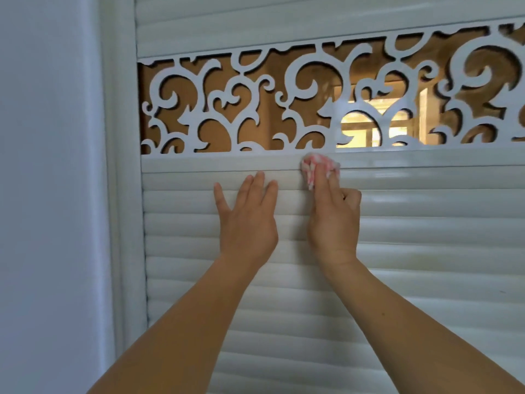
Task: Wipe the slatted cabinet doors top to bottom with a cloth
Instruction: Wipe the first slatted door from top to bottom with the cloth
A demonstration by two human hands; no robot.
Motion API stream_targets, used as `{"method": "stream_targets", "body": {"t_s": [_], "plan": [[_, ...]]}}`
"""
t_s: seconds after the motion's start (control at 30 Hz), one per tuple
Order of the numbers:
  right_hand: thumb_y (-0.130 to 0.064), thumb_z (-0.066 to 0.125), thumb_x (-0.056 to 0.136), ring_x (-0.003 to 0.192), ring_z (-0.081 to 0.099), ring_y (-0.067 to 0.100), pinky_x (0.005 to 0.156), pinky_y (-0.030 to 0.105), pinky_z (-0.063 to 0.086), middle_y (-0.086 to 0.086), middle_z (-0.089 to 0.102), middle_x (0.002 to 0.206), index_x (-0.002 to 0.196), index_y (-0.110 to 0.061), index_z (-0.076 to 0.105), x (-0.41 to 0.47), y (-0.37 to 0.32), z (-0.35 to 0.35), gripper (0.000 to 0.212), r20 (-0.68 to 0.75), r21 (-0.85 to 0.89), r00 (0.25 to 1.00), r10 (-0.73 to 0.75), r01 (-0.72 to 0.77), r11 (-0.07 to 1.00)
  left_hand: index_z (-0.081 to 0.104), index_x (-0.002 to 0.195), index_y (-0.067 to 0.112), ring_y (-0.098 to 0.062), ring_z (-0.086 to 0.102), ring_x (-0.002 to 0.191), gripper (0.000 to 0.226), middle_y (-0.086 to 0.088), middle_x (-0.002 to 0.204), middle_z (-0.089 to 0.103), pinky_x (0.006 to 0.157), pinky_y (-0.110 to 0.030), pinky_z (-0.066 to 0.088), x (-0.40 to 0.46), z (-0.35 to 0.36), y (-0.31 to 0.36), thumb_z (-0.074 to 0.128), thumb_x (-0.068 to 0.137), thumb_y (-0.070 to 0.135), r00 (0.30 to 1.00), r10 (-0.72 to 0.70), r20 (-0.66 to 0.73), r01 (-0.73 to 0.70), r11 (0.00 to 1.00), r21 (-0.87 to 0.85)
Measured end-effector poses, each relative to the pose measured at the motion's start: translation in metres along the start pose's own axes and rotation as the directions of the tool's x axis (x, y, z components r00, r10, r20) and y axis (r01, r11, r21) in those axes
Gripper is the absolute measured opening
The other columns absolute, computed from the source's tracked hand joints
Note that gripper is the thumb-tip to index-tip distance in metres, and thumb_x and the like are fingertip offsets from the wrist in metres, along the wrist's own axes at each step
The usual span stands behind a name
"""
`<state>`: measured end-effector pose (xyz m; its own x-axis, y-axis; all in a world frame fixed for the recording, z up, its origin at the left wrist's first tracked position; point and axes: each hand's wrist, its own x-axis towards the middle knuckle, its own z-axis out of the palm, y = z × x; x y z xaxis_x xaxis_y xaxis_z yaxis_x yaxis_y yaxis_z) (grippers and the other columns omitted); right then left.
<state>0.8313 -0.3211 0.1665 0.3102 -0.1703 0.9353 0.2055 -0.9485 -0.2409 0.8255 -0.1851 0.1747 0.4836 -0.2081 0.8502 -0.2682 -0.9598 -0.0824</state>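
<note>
White slatted door [397, 251] | left hand [247, 220] flat on slats | right hand [333, 214] presses cloth [315, 167]

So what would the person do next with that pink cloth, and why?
Probably slide the right hand sideways to the right along the flat rail. It presses the pink-and-white cloth on that rail just under the scrollwork panel, at the top of the lower slats, and most of the rail's visible length lies that way. The left hand rests flat on the slats, seemingly steadying the door.

Plain pale wall [48, 166] at left — just beside white frame post [119, 166]
</note>
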Motion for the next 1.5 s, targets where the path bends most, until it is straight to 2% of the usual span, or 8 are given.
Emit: {"method": "stream_targets", "body": {"t_s": [0.23, 0.33, 0.47, 0.67, 0.97, 1.2, 1.3, 1.5], "plan": [[0.013, 0.043, 0.073, 0.076, 0.045, 0.033, 0.061, 0.029, 0.037, 0.015, 0.051, 0.137, 0.140, -0.007, 0.043, 0.001, -0.052, 0.046, 0.070, -0.134, -0.007, 0.965, -0.226, 0.227, 0.974, 0.035, 0.142, 0.019, -0.025, 0.036, 0.127, 0.059, -0.008, 0.141, 0.037, 0.104, -0.043, 0.020, -0.007, 0.016, -0.057, 0.047, 0.085, 0.007, 0.967, -0.203, -0.152, 0.183, 0.974, -0.136], [0.011, 0.045, 0.071, 0.076, 0.034, 0.027, 0.057, 0.030, 0.042, 0.017, 0.057, 0.130, 0.134, -0.004, 0.050, 0.002, -0.077, 0.066, 0.065, -0.174, 0.008, 0.931, -0.320, 0.326, 0.945, 0.033, 0.143, 0.017, -0.028, 0.035, 0.125, 0.061, -0.011, 0.141, 0.035, 0.102, -0.041, 0.023, -0.010, 0.023, -0.075, 0.046, 0.085, 0.004, 0.940, -0.296, -0.168, 0.266, 0.947, -0.177], [-0.008, 0.021, 0.078, 0.075, 0.026, 0.023, 0.056, 0.030, 0.044, 0.016, 0.060, 0.126, 0.131, -0.006, 0.055, 0.003, -0.110, 0.088, 0.062, -0.180, 0.022, 0.903, -0.390, 0.400, 0.916, 0.022, 0.147, 0.017, -0.024, 0.024, 0.134, 0.064, -0.008, 0.147, 0.027, 0.108, -0.040, 0.017, -0.016, 0.032, -0.103, 0.044, 0.087, 0.007, 0.913, -0.376, -0.158, 0.350, 0.921, -0.171], [-0.006, 0.029, 0.078, 0.074, 0.031, 0.024, 0.057, 0.027, 0.040, 0.015, 0.063, 0.121, 0.127, -0.007, 0.059, 0.004, -0.151, 0.116, 0.057, -0.227, 0.011, 0.852, -0.472, 0.487, 0.873, 0.021, 0.147, 0.015, -0.024, 0.024, 0.136, 0.064, -0.008, 0.148, 0.027, 0.111, -0.040, 0.019, -0.025, 0.042, -0.142, 0.043, 0.088, 0.004, 0.875, -0.458, -0.155, 0.429, 0.884, -0.187], [-0.013, 0.077, 0.069, 0.072, 0.053, 0.026, 0.058, 0.027, 0.040, 0.008, 0.062, 0.125, 0.132, -0.016, 0.056, 0.006, -0.190, 0.136, 0.066, -0.133, -0.035, 0.816, -0.563, 0.564, 0.825, 0.029, 0.145, 0.009, -0.025, 0.040, 0.129, 0.055, -0.010, 0.141, 0.044, 0.109, -0.035, 0.026, -0.036, 0.050, -0.159, 0.045, 0.093, 0.010, 0.827, -0.510, -0.236, 0.364, 0.806, -0.467], [-0.011, 0.024, 0.073, 0.077, 0.036, 0.025, 0.062, 0.028, 0.023, 0.004, 0.067, 0.112, 0.126, -0.021, 0.061, 0.006, -0.186, 0.144, 0.066, -0.181, -0.050, 0.748, -0.639, 0.641, 0.766, 0.022, 0.146, 0.014, -0.011, 0.048, 0.122, 0.061, -0.007, 0.138, 0.045, 0.093, -0.007, 0.034, -0.043, 0.046, -0.175, 0.031, 0.091, -0.012, 0.757, -0.628, -0.181, 0.280, 0.562, -0.778], [-0.009, 0.022, 0.074, 0.078, 0.029, 0.024, 0.064, 0.029, 0.022, 0.004, 0.067, 0.108, 0.124, -0.020, 0.062, 0.000, -0.184, 0.146, 0.066, -0.180, -0.015, 0.748, -0.639, 0.648, 0.762, 0.028, 0.142, 0.013, -0.012, 0.054, 0.117, 0.050, -0.008, 0.133, 0.048, 0.090, -0.001, 0.036, -0.043, 0.045, -0.177, 0.027, 0.096, -0.007, 0.695, -0.699, -0.166, 0.212, 0.420, -0.882], [-0.013, 0.039, 0.083, 0.082, 0.034, 0.026, 0.065, 0.033, 0.023, 0.001, 0.068, 0.107, 0.121, -0.020, 0.065, -0.035, -0.166, 0.152, 0.047, -0.163, -0.028, 0.710, -0.685, 0.691, 0.722, 0.036, 0.136, 0.005, -0.014, 0.053, 0.115, 0.044, -0.008, 0.125, 0.051, 0.094, -0.007, 0.040, -0.049, 0.046, -0.165, 0.030, 0.094, -0.010, 0.684, -0.712, -0.157, 0.165, 0.361, -0.918]]}}
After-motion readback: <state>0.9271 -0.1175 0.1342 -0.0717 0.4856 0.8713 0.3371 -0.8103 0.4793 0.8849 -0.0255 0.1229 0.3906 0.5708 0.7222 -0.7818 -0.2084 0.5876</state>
